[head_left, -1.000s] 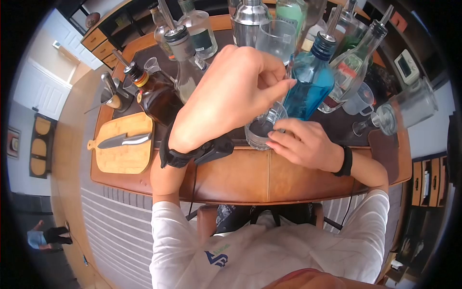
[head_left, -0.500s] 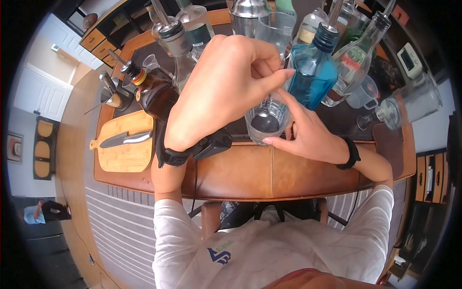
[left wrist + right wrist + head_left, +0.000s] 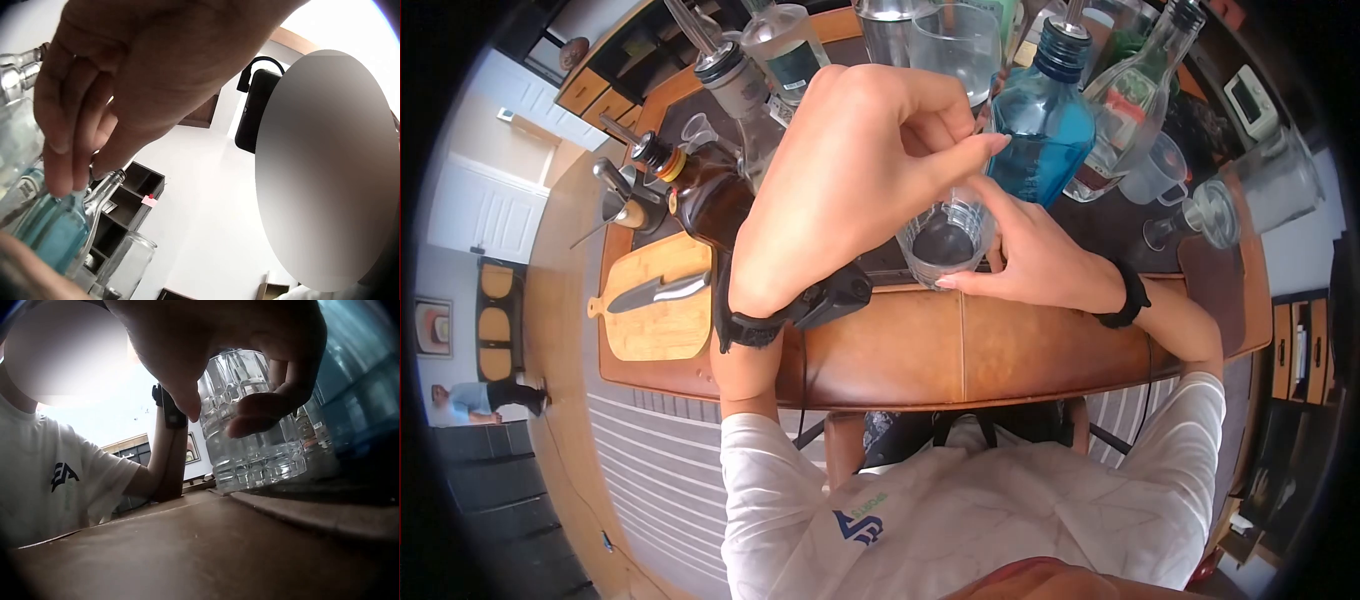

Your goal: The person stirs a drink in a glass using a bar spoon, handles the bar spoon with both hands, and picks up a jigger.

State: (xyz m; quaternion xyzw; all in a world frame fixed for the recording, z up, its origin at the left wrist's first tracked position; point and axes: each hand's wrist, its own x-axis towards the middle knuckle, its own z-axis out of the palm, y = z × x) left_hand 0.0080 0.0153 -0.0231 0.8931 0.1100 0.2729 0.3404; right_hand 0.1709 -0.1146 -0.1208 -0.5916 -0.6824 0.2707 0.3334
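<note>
- Head view shows me the glass (image 3: 941, 247) standing near the front edge of the surface (image 3: 960, 350), just in front of the blue bottle (image 3: 1040, 138), near enough to the body, I judge, for two-handed work.
- My right grip (image 3: 1045, 245) is grasping the glass, thumb on the near side and index finger on the far side; I take this as a way to steady it without the palm blocking its mouth.
- My left grip (image 3: 850, 170) hangs above the glass, fingers bent and thumb drawn in against them; I cannot tell whether something small is pinched there.
- Off to the left, the knife (image 3: 662, 290) lies flat on the cutting board (image 3: 655, 338), which I suppose keeps the blade off the surface; the brown bottle (image 3: 705, 200) stands just behind it.
- Compared with one second ago, my right grip has spread: its fingertips were gathered at the right side of the glass, and now thumb and index finger span it. My left grip keeps much the same pose.
</note>
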